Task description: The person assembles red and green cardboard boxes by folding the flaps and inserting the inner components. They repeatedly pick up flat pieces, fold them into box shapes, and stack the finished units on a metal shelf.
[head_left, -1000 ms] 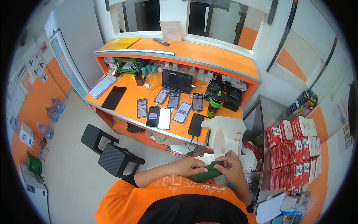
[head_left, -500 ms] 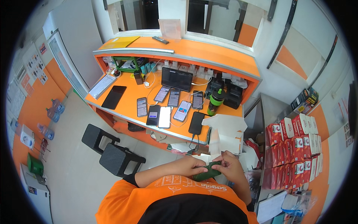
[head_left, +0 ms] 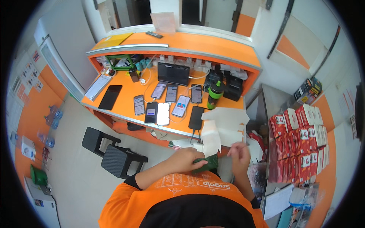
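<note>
In front of my orange shirt, my left hand (head_left: 186,161) is closed on a small dark green packet (head_left: 210,163), thumb on top of it. My right hand (head_left: 240,155) is raised to the right of the packet, apart from it. Its fingers look loosely curled and are slightly blurred, so whether anything sits between them is unclear. Just beyond the packet stands a pale paper flap (head_left: 211,139). Behind it, an unfolded white carton sheet (head_left: 229,122) overhangs the desk's front right corner.
On the orange desk (head_left: 127,104) lie several phones (head_left: 180,106), some with cables, a dark tablet (head_left: 110,97), a small laptop-like screen (head_left: 173,73) and a green-black bottle (head_left: 215,95). Red boxes (head_left: 292,146) are stacked at right. Black stools (head_left: 122,161) stand at left.
My right hand has let go of the green packet and moved right and up, away from it. The packet stays in my left hand. The view has shifted slightly.
</note>
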